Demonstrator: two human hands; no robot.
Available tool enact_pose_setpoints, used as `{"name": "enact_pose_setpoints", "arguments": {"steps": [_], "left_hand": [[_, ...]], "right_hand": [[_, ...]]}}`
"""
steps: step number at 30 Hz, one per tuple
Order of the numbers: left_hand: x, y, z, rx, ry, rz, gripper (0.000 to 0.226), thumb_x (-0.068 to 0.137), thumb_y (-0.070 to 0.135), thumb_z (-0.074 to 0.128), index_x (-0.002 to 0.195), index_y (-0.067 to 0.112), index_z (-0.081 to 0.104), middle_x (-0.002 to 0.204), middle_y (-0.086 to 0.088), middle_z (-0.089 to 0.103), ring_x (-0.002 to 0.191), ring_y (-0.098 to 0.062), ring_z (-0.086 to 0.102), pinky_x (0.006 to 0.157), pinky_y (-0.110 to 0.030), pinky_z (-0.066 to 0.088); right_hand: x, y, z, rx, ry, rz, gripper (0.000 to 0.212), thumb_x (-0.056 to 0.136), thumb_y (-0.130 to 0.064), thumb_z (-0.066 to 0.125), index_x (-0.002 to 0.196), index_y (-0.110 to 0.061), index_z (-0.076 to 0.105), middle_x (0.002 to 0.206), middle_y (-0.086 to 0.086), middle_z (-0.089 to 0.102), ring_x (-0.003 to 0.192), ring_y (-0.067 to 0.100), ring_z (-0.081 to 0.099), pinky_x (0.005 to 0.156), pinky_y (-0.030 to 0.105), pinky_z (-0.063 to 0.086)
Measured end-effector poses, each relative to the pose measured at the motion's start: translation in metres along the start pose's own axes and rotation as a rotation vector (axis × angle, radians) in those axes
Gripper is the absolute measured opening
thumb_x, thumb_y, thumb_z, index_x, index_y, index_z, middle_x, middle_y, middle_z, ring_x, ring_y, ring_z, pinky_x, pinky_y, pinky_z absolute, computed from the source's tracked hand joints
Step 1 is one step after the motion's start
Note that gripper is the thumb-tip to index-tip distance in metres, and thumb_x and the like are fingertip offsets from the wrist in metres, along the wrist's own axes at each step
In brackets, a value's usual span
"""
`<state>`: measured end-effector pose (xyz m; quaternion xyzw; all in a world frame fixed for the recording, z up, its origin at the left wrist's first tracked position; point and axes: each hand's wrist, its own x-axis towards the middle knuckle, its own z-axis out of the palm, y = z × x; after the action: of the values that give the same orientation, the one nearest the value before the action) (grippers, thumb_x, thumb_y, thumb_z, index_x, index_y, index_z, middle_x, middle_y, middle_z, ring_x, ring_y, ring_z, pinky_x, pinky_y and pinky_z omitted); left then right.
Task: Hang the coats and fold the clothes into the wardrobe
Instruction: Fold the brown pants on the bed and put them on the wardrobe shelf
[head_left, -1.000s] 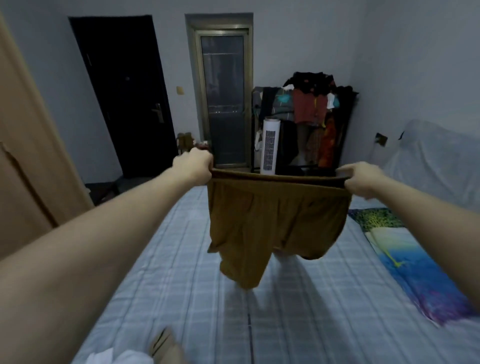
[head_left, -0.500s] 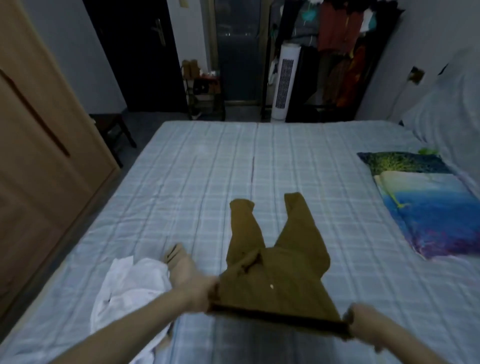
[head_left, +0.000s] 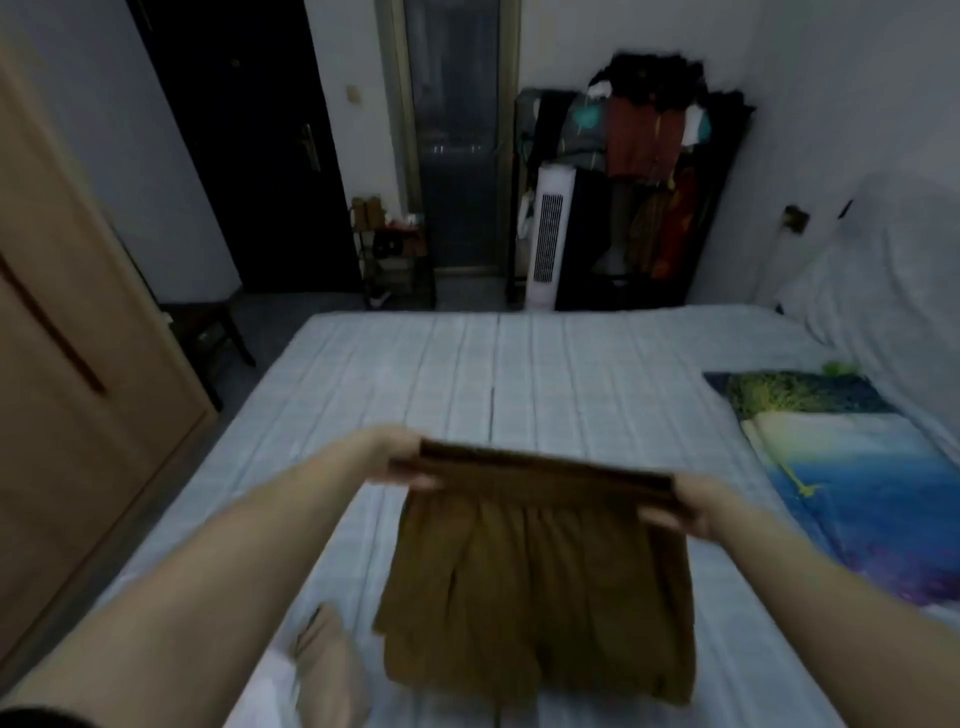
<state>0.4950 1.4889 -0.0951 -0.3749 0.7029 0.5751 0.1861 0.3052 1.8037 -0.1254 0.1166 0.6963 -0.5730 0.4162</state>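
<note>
Head view: brown trousers (head_left: 535, 587) lie doubled on the bed (head_left: 519, 374); left hand (head_left: 402, 460) and right hand (head_left: 691, 506) each pinch a waistband corner; uneven lowering could skew the fold, and loose fabric may bunch, by my reckoning.

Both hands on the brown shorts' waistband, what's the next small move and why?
Probably lower the waistband onto the bed to finish the fold: left hand and right hand pinch the waistband's ends, and the brown shorts already look doubled over.
</note>
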Motion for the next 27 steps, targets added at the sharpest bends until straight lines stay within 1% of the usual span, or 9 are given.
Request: {"name": "enact_pose_setpoints", "arguments": {"steps": [2, 4, 7, 10, 12, 16, 22, 25, 27], "left_hand": [[-0.015, 0.112, -0.041, -0.253, 0.241, 0.282, 0.024, 0.098, -0.003, 0.048, 0.088, 0.011, 0.065, 0.093, -0.010, 0.061, 0.075, -0.017, 0.066, 0.050, -0.022, 0.056], [-0.046, 0.204, -0.067, -0.366, 0.502, 0.512, 0.029, 0.099, 0.003, 0.047, 0.086, 0.015, 0.069, 0.100, -0.012, 0.064, 0.092, -0.026, 0.064, 0.057, -0.031, 0.059], [-0.109, 0.279, -0.080, -0.149, 0.823, 0.797, 0.029, 0.098, 0.004, 0.048, 0.097, 0.016, 0.074, 0.107, -0.005, 0.065, 0.104, -0.021, 0.059, 0.087, -0.033, 0.054], [-0.148, 0.287, -0.068, 0.145, 0.998, 0.974, 0.026, 0.096, 0.005, 0.051, 0.106, 0.014, 0.073, 0.105, -0.003, 0.064, 0.099, -0.017, 0.057, 0.075, -0.024, 0.048], [-0.158, 0.262, -0.052, 0.369, 1.056, 1.029, 0.028, 0.095, 0.003, 0.050, 0.113, 0.014, 0.069, 0.106, -0.002, 0.062, 0.096, -0.017, 0.056, 0.073, -0.026, 0.046], [-0.146, 0.170, -0.023, 0.764, 1.168, 0.953, 0.038, 0.089, 0.007, 0.053, 0.123, 0.023, 0.062, 0.122, 0.001, 0.061, 0.113, -0.023, 0.053, 0.081, -0.041, 0.052], [-0.106, -0.056, 0.073, 0.998, 0.821, 0.540, 0.036, 0.084, 0.014, 0.050, 0.118, 0.024, 0.054, 0.119, -0.001, 0.059, 0.112, -0.028, 0.056, 0.079, -0.040, 0.050], [-0.079, -0.183, 0.128, 1.014, 0.643, 0.321, 0.036, 0.086, 0.019, 0.043, 0.120, 0.025, 0.052, 0.119, -0.001, 0.058, 0.109, -0.028, 0.060, 0.078, -0.033, 0.046], [-0.065, -0.253, 0.162, 0.947, 0.535, 0.229, 0.038, 0.088, 0.026, 0.036, 0.122, 0.023, 0.052, 0.121, -0.002, 0.057, 0.111, -0.027, 0.059, 0.078, -0.028, 0.042]], "right_hand": [[-0.008, -0.118, 0.015, 0.223, 0.073, -0.284, 0.027, 0.096, 0.001, 0.049, 0.121, -0.006, 0.056, 0.130, 0.020, 0.054, 0.112, 0.037, 0.056, 0.049, 0.041, 0.057], [-0.036, -0.221, 0.021, 0.373, 0.101, -0.517, 0.021, 0.097, -0.003, 0.047, 0.109, -0.014, 0.059, 0.130, 0.019, 0.052, 0.114, 0.038, 0.054, 0.041, 0.041, 0.054], [-0.093, -0.309, 0.019, 0.549, 0.125, -0.752, 0.028, 0.097, 0.001, 0.038, 0.093, -0.014, 0.061, 0.122, 0.020, 0.056, 0.092, 0.037, 0.059, 0.037, 0.038, 0.051], [-0.138, -0.308, 0.017, 0.646, 0.191, -0.837, 0.033, 0.097, 0.001, 0.031, 0.101, -0.012, 0.060, 0.114, 0.019, 0.056, 0.086, 0.034, 0.060, 0.043, 0.039, 0.054], [-0.149, -0.279, 0.012, 0.629, 0.218, -0.852, 0.038, 0.097, 0.001, 0.027, 0.102, -0.013, 0.062, 0.114, 0.018, 0.058, 0.090, 0.035, 0.061, 0.050, 0.039, 0.057], [-0.148, -0.185, 0.000, 0.523, 0.251, -0.832, 0.043, 0.097, 0.005, 0.028, 0.099, -0.017, 0.065, 0.113, 0.017, 0.061, 0.097, 0.036, 0.063, 0.062, 0.041, 0.060], [-0.106, 0.040, -0.007, 0.253, 0.233, -0.615, 0.046, 0.094, 0.012, 0.026, 0.105, -0.014, 0.063, 0.119, 0.015, 0.061, 0.100, 0.037, 0.064, 0.064, 0.042, 0.059], [-0.073, 0.165, -0.017, 0.072, 0.256, -0.413, 0.047, 0.095, 0.008, 0.029, 0.099, -0.021, 0.065, 0.108, 0.015, 0.065, 0.088, 0.040, 0.063, 0.070, 0.059, 0.057], [-0.047, 0.248, -0.027, -0.089, 0.275, -0.266, 0.042, 0.094, 0.000, 0.036, 0.101, -0.028, 0.066, 0.092, 0.020, 0.069, 0.082, 0.052, 0.063, 0.070, 0.070, 0.050]]}}
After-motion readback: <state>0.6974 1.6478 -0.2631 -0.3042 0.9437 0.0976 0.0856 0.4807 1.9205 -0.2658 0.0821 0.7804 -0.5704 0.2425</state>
